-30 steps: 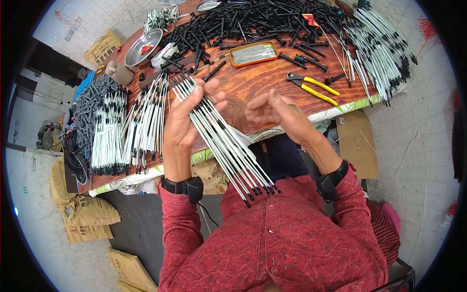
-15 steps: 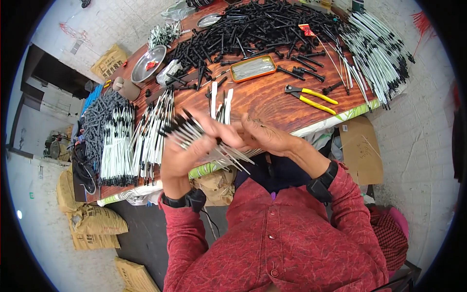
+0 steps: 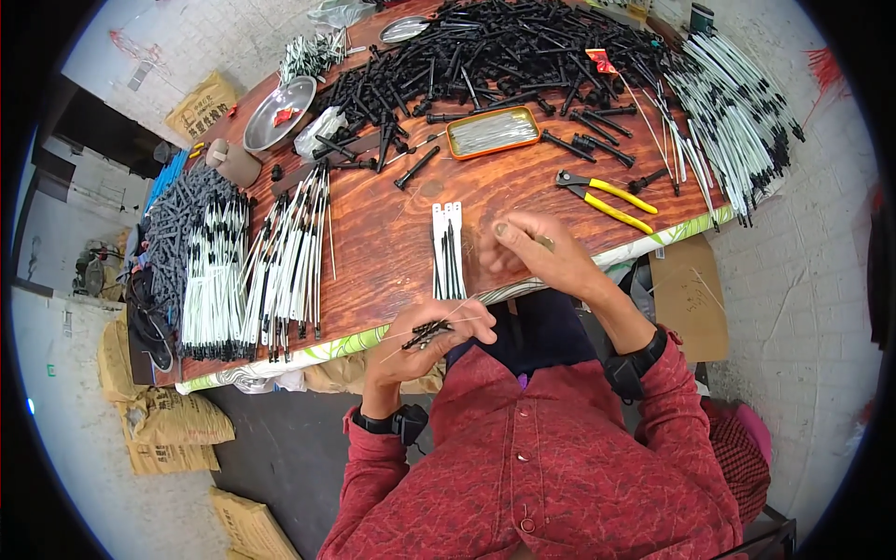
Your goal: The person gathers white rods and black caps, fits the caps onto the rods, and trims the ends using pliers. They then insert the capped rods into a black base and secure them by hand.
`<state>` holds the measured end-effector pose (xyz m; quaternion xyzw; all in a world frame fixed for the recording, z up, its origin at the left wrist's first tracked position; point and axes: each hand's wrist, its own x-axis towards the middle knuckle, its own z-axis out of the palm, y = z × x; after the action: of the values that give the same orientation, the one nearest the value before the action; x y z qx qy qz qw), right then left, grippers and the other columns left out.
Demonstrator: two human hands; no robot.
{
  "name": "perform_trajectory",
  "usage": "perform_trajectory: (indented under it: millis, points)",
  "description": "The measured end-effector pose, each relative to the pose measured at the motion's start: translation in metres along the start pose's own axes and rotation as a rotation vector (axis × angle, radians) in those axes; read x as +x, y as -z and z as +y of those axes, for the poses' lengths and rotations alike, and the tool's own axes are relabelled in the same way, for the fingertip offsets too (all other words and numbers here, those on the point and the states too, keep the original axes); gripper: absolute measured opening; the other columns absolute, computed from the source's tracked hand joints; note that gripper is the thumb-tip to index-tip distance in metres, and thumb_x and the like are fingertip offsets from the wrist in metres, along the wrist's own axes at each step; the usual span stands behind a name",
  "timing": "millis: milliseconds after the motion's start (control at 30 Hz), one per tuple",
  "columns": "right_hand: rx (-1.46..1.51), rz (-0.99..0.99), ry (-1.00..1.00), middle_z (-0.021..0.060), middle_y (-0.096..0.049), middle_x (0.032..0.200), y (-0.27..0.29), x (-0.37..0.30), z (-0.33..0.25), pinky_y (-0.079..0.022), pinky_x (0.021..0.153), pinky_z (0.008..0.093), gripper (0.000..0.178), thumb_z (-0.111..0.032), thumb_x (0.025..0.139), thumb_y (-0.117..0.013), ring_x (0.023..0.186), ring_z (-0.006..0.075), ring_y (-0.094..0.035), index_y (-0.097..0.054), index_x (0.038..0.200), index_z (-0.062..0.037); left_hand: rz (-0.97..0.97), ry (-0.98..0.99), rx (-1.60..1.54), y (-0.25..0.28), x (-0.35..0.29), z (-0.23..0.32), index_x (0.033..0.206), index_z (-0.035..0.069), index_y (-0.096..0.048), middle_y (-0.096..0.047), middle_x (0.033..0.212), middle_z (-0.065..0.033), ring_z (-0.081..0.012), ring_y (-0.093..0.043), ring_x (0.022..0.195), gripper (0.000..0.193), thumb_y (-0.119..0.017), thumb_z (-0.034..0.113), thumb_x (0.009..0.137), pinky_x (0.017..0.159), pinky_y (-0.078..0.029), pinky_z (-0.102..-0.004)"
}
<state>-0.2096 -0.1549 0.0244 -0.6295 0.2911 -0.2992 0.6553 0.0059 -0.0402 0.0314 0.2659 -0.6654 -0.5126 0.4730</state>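
My left hand (image 3: 437, 338) is closed around a bunch of thin black-tipped rods (image 3: 427, 333) at the table's front edge. The dark ends show beside my thumb, and fine pale strands stick out. Just beyond my fingers lies a small group of white flat strips with holed ends and dark slender parts (image 3: 448, 252); whether it joins the held bunch, I cannot tell. My right hand (image 3: 541, 250) hovers over the table to the right of these strips. Its fingers are curled in, the tips partly hidden, and what they hold cannot be made out.
On the wooden table (image 3: 373, 243) are yellow-handled pliers (image 3: 607, 201), an orange-rimmed tin of thin pins (image 3: 495, 133) and a heap of black plastic parts (image 3: 504, 56). White strips are stacked left (image 3: 219, 280) and right (image 3: 733, 112). A metal dish (image 3: 271, 131) stands at the back left.
My left hand has moved right and toward me with the bunch, turning its dark ends nearer. My hands have come apart. The white strips on the table now lie close together.
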Motion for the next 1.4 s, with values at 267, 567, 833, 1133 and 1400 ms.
perform_trajectory:
  millis: [267, 567, 833, 1133, 1400]
  points:
    - [-0.35, -0.215, 0.423, 0.0095, -0.073, 0.091, -0.033, 0.058, 0.003, -0.053, 0.075, 0.0309, 0.034, -0.027, 0.101, -0.054, 0.083, 0.0167, -0.068, -0.068, 0.106, 0.0033, 0.112, -0.057, -0.237, 0.016, -0.012, -0.024, 0.103, 0.004, -0.056, -0.07, 0.094, -0.0162, -0.0329, -0.066, 0.096, 0.009, -0.058, 0.012, 0.1, 0.092, -0.049, -0.053]
    - [-0.199, -0.094, 0.304, 0.0134, -0.072, 0.106, -0.032, 0.064, -0.015, -0.054, 0.086, 0.0338, 0.035, -0.024, 0.104, -0.05, 0.098, 0.0187, -0.068, -0.068, 0.111, 0.005, 0.104, 0.06, -0.222, 0.018, -0.02, -0.026, 0.102, 0.004, -0.056, -0.069, 0.093, -0.0153, -0.0315, -0.065, 0.093, 0.009, -0.059, 0.011, 0.099, 0.092, -0.049, -0.0525]
    - [-0.002, -0.303, -0.042, 0.0136, -0.071, 0.108, -0.046, 0.069, 0.022, -0.055, 0.084, 0.0307, 0.035, -0.021, 0.104, -0.05, 0.093, 0.0182, -0.069, -0.064, 0.12, 0.0065, 0.075, 0.179, -0.174, 0.014, -0.018, -0.024, 0.105, 0.003, -0.059, -0.07, 0.092, -0.0138, -0.0277, -0.066, 0.093, 0.008, -0.061, 0.007, 0.098, 0.093, -0.049, -0.0469]
    - [0.035, -0.299, -0.041, 0.0151, -0.07, 0.111, -0.043, 0.074, 0.016, -0.055, 0.087, 0.03, 0.035, -0.019, 0.104, -0.05, 0.098, 0.0188, -0.069, -0.062, 0.124, 0.006, 0.106, 0.261, -0.081, 0.013, -0.017, -0.016, 0.105, 0.002, -0.062, -0.071, 0.092, -0.012, -0.0241, -0.068, 0.094, 0.008, -0.06, 0.005, 0.098, 0.102, -0.048, -0.0445]
    - [0.243, -0.325, -0.193, 0.0196, -0.065, 0.122, -0.047, 0.088, 0.035, -0.055, 0.09, 0.0309, 0.044, -0.026, 0.105, -0.047, 0.108, 0.0238, -0.067, -0.053, 0.136, 0.0052, 0.105, 0.18, -0.138, 0.013, -0.016, -0.026, 0.106, 0.002, -0.06, -0.069, 0.093, -0.0131, -0.0258, -0.067, 0.093, 0.009, -0.059, 0.006, 0.098, 0.102, -0.047, -0.0459]
